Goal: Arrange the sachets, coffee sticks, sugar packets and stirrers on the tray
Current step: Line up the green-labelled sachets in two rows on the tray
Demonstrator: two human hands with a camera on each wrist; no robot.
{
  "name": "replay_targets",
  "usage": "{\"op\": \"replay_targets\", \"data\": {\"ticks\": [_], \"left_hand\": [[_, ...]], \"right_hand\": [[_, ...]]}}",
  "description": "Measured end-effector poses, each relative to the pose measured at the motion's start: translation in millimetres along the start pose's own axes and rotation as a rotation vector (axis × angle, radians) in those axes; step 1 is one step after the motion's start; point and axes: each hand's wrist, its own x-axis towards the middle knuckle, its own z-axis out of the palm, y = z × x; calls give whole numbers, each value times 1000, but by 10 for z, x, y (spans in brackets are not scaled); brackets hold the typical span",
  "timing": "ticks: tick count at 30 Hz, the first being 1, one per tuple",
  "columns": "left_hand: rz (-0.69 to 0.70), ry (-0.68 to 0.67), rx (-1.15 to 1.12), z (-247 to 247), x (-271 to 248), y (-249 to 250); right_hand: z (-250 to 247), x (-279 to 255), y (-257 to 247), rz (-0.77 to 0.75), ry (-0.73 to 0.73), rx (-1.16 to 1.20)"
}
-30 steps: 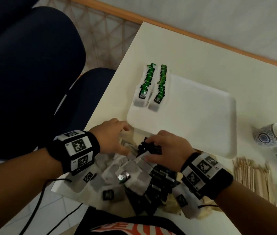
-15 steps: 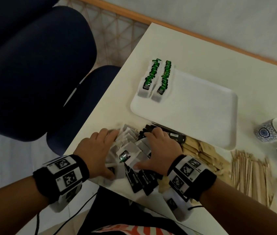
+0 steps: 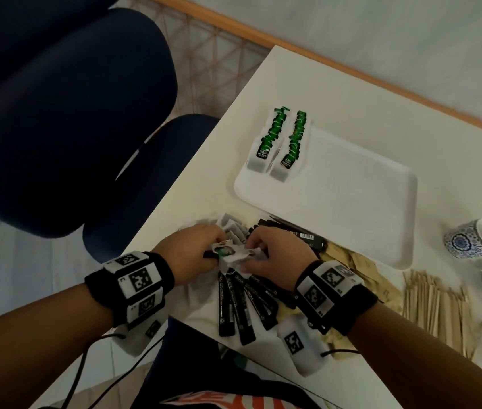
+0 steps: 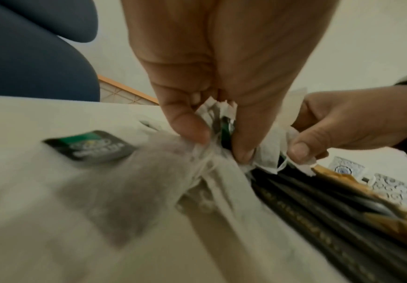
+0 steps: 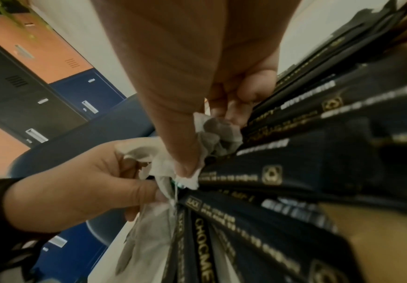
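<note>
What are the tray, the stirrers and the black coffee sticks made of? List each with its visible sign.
Tray: probably plastic or melamine; smooth, matte white, rounded rim.
Stirrers: apparently wood; pale tan, thin flat strips.
Black coffee sticks: likely foil or plastic film; slightly glossy black with gold print in the right wrist view.

The black coffee sticks [image 5: 258, 226] carry gold lettering: one reads "CHOCME" along its length, and a neighbouring stick has a small boxed "BLACK" at its end. The rest of their print, and the green sachet tags' [image 3: 264, 152] labels, are too blurred to read.
</note>
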Motion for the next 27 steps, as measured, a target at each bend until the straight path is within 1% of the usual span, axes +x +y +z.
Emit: {"op": "replay_targets", "data": {"ticks": [3,5,10,12,15,18,22,27], "left_hand": [[-10,37,-180,-27,55,30],[-12,42,-310,-55,89,62],[-5,56,-455,-170,180,124],[-15,34,-514,-236,201,144],[-32,-20,-625,-313,235,177],[-63,-56,-704,-349,261,221],[-33,-65,-795,-361,299,289],[-31,-81,-913,-368,337,360]], "right_hand": [[7,11,13,-4,8,78],[1,20,40,-1,44,126],[-143,4,35,1,127,222],[-215,-3,23,-20,148,236],[-296,11,25,-13,155,238],[-344,37,26,-35,176,294],[-361,73,3,25,197,513],[-395,121,-52,34,191,755]]}}
